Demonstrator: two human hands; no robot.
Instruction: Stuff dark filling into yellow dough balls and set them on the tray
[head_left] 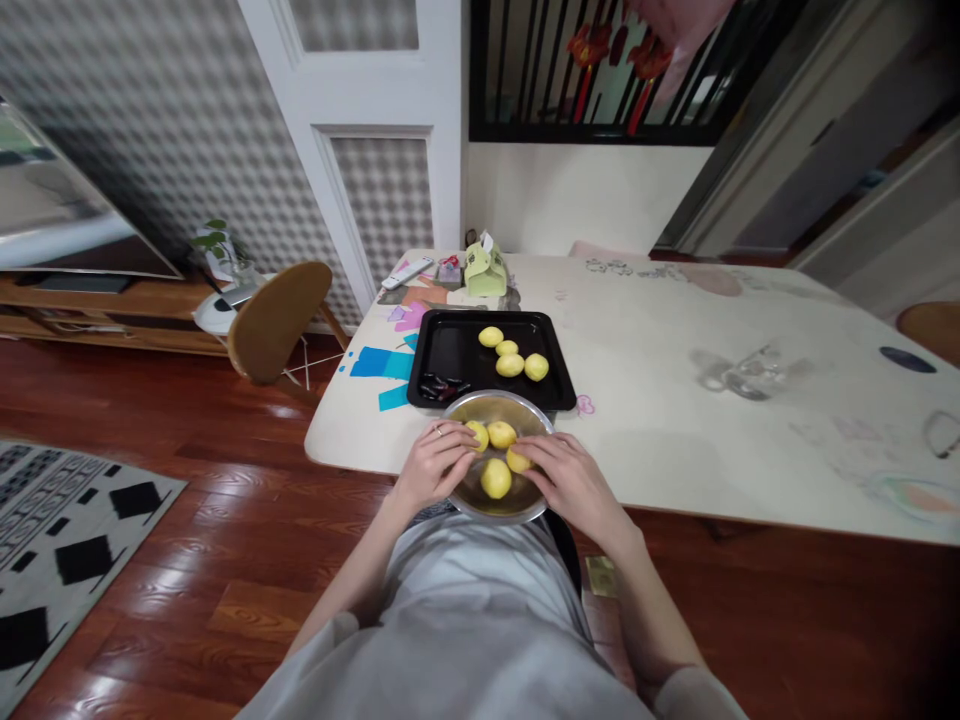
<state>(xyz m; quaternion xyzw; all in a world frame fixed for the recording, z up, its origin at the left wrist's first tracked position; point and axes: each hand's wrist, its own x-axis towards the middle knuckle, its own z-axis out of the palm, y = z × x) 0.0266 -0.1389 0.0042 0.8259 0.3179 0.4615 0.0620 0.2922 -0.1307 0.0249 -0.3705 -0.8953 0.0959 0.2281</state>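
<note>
A metal bowl (459, 498) rests at the near edge of the table, close to my body. Inside it, my left hand (436, 462) has its fingers closed on a lemon (478, 435) at the left. My right hand (568, 478) grips another lemon (517, 460) on the right side of the bowl. Between the hands lie two loose lemons, one farther away (502, 434) and one nearer (496, 479). Just behind the bowl, a black baking tray (450, 345) holds several lemons (510, 365) on its right and small dark glossy pieces (444, 386) at its near left.
Behind the tray stand a green tissue box (486, 270) and a white remote (407, 273). A clear glass (754, 375) is on the right of the white table (637, 440), with a dark oval (907, 360) beyond. A wooden chair (277, 320) stands left.
</note>
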